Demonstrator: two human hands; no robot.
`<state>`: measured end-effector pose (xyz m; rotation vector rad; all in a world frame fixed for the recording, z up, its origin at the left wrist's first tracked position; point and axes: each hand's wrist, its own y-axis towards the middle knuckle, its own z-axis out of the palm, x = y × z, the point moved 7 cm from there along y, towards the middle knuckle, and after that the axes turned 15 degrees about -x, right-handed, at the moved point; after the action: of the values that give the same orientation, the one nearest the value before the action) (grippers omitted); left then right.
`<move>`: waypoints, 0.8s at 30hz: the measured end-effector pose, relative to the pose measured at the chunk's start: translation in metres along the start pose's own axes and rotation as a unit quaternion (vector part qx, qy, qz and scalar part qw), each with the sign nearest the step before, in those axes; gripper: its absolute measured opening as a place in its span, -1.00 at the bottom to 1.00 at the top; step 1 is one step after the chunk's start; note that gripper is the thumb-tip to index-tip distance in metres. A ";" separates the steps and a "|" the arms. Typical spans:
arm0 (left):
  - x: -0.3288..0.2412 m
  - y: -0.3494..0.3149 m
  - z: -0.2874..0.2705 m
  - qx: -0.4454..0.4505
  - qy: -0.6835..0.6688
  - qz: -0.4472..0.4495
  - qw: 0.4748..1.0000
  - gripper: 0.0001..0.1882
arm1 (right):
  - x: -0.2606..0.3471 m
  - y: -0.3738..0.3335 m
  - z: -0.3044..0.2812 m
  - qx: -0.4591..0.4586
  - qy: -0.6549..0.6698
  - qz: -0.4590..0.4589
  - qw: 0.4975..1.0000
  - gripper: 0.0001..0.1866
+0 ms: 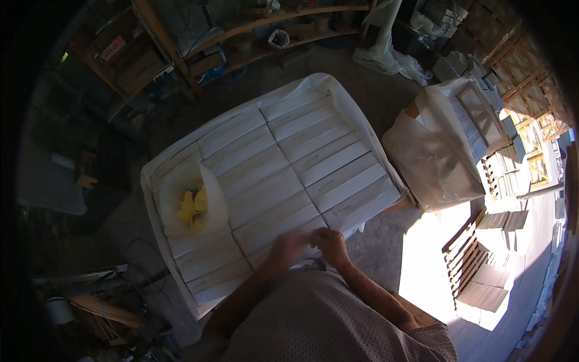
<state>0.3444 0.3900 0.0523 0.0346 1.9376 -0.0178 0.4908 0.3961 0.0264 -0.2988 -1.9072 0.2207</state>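
Close to my body, over the near edge of a broad stack of white boxes [260, 196], my two hands are held near each other. My left hand [288, 248] is smeared by motion, so its fingers do not show clearly. Fingers curled in, my right hand [330, 244] is closed; anything small between its fingers is too hard to see. The boxes lie side by side in rows, with plastic film around the outer edge of the stack. On the left part of the stack sits an open whitish plastic bag [216, 194] with crumpled yellow pieces [192, 208] inside.
Right of the stack stands another film-wrapped load [431, 145]. Beyond it, slatted wooden pallets [467, 265] stand in bright sunlight. Wooden shelves [259, 27] line the far side, with loose plastic sheeting [392, 57] beside them. Wood scraps [108, 311] lie at lower left.
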 end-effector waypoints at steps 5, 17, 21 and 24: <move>0.021 0.000 -0.008 0.048 -0.099 -0.152 0.982 -0.76 | 0.009 0.000 0.000 0.059 0.115 0.023 0.991 -0.73; 0.036 -0.003 -0.006 0.078 -0.064 -0.277 0.956 -0.69 | 0.011 0.004 -0.001 0.084 0.068 0.062 0.992 -0.76; 0.014 0.004 -0.006 0.054 -0.038 -0.100 0.993 -0.77 | 0.010 0.006 0.000 0.062 0.010 0.023 0.998 -0.78; 0.004 0.006 -0.005 0.027 0.011 -0.007 1.000 -0.81 | 0.010 0.006 -0.002 0.039 -0.028 0.019 0.999 -0.78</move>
<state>0.3385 0.3961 0.0501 0.0570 1.9592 -0.0786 0.4899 0.4048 0.0340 -0.2799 -1.9442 0.3309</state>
